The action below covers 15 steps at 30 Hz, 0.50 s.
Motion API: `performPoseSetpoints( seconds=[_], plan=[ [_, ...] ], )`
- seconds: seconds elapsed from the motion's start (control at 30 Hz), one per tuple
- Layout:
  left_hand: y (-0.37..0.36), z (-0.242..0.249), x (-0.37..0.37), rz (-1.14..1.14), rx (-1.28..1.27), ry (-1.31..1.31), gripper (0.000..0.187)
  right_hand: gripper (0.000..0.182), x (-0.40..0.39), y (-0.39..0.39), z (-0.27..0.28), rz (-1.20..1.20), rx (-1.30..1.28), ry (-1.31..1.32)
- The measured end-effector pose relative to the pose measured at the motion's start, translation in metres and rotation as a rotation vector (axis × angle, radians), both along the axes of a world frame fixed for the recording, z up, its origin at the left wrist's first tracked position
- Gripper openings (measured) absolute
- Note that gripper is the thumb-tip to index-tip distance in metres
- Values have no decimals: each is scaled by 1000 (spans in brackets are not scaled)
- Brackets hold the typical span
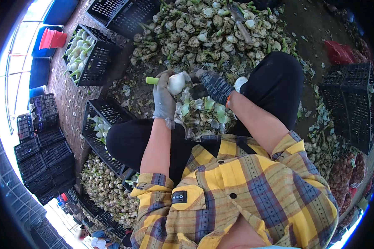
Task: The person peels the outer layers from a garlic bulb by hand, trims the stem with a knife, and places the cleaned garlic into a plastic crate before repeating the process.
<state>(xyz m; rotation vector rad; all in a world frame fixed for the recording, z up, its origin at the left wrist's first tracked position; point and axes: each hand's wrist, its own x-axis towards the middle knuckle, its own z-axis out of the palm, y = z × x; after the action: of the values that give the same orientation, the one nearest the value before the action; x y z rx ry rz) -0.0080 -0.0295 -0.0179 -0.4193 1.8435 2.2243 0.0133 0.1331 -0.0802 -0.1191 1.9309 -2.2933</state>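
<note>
My left hand, in a pale grey glove, is closed around a white garlic bulb. Its cut green stem sticks out to the left. Just right of the bulb is my right hand, in a dark knitted glove with its fingers bent in. A pale piece at the bulb's edge meets these fingertips; whether it is skin or a blade I cannot make out. Below the hands, between my knees, lie loose peelings. Another white bulb shows beside my right knee.
Ahead is a big heap of soiled garlic with a knife on it. Black crates of trimmed bulbs stand at the left, one farther and one beside my knee. Another black crate is at the right. Stacked crates stand far left.
</note>
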Motion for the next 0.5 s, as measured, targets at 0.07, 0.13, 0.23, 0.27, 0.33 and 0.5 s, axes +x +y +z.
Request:
performPoseSetpoints(
  seconds=[0.07, 0.13, 0.23, 0.27, 0.33, 0.5],
  plan=[
    [0, -1, 1, -44, 29, 64, 28, 39, 6, 5, 61, 103, -649, -667],
    [2, 2, 1, -61, 64, 37, 30, 35, 8, 1, 56, 55, -489, -523],
    [9, -1, 7, 28, -52, -93, 31, 24, 4, -5, 43, -39, -88, -389],
    [11, -2, 8, 76, -118, -150, 32, 23, 4, -4, 36, -58, 81, -294],
    [12, -3, 6, 117, -51, -160, 32, 20, 3, -5, 37, -159, 86, -275],
    [3, -5, 0, 137, 238, -204, 26, 13, -5, -3, 0, -373, 39, -277]
  ],
)
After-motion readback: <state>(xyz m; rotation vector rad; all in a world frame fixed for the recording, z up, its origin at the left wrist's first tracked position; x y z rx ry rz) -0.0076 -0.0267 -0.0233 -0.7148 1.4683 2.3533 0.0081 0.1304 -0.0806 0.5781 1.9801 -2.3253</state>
